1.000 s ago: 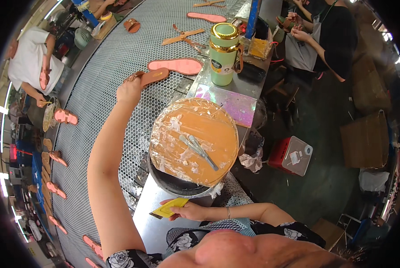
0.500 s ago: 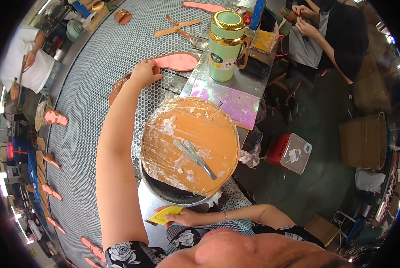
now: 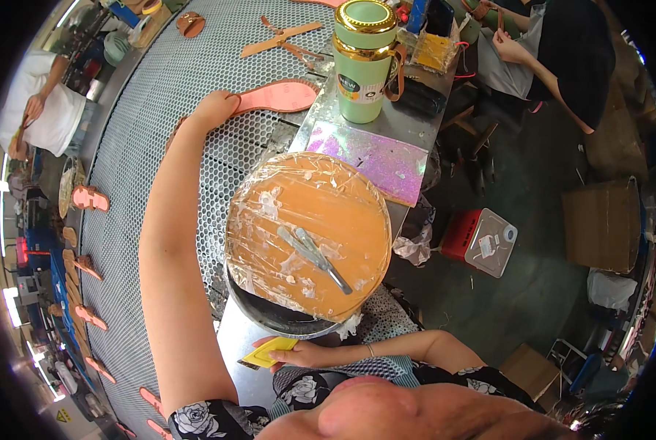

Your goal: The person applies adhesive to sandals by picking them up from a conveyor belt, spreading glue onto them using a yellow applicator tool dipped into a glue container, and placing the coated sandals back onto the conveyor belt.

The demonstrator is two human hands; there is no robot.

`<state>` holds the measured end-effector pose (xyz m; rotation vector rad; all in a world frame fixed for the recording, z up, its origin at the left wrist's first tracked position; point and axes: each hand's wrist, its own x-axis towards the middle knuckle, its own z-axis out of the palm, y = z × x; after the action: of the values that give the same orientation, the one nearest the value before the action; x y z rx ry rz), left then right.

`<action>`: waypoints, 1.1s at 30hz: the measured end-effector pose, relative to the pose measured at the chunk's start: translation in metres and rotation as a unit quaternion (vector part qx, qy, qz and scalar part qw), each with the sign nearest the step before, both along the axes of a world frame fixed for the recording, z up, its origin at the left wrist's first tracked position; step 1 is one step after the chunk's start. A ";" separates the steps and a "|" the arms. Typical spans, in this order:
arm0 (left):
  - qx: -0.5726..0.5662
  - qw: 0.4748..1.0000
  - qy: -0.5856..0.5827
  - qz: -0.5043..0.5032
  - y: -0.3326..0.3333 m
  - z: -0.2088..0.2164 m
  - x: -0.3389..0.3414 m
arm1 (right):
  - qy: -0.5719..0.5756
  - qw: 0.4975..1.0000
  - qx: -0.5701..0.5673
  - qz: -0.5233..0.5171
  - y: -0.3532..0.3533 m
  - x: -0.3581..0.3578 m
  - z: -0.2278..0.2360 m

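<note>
My left arm reaches out over the mesh surface. At its end my left hand (image 3: 214, 111) is closed at the near-left end of a pink sandal sole (image 3: 278, 97) with a brown edge. A bit of brown (image 3: 174, 132) shows past my left wrist; whether it belongs to the same sandal is hidden. Low in the view, my right hand (image 3: 304, 354) grips a flat yellow hand tool (image 3: 271, 352) with a dark edge; its exact kind is unclear. Just above that hand stands a round tub (image 3: 269, 312) with a plastic-wrapped orange lid (image 3: 328, 213), a grey-handled brush (image 3: 317, 260) lying on top.
A green and gold bottle (image 3: 361, 70) stands beyond a shiny purple sheet (image 3: 372, 158). Brown straps (image 3: 280, 40) and several sandals, one pink (image 3: 90, 198), lie on the mesh belt (image 3: 130, 242). A red box (image 3: 478, 242) is on the floor; two people work nearby.
My left hand has shifted left, toward the sole's end, and its fingers have drawn in. The right hand with the yellow tool stays put. The whole view has tilted slightly.
</note>
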<state>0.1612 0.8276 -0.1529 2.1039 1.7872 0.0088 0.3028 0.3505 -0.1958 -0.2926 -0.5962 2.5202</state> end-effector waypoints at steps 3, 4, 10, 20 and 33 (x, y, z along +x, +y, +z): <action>-0.011 1.000 0.002 0.014 -0.007 0.010 0.012 | -0.009 1.000 -0.011 -0.002 0.000 0.002 0.000; -0.011 1.000 0.001 0.017 -0.006 0.011 0.008 | -0.006 1.000 -0.013 -0.004 0.000 0.001 0.001; -0.030 0.990 -0.108 0.090 -0.015 0.014 -0.014 | -0.003 0.999 -0.033 0.011 -0.003 -0.002 0.005; 0.047 0.996 0.072 -0.028 -0.032 -0.013 -0.019 | -0.008 0.998 -0.048 0.031 -0.004 -0.002 0.001; 0.064 0.994 0.006 0.092 -0.027 -0.022 -0.052 | -0.012 0.999 -0.040 0.033 -0.003 -0.002 0.007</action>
<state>0.1092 0.8002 -0.1747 2.0179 2.0320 0.1634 0.3010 0.3475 -0.1890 -0.3385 -0.5226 2.6107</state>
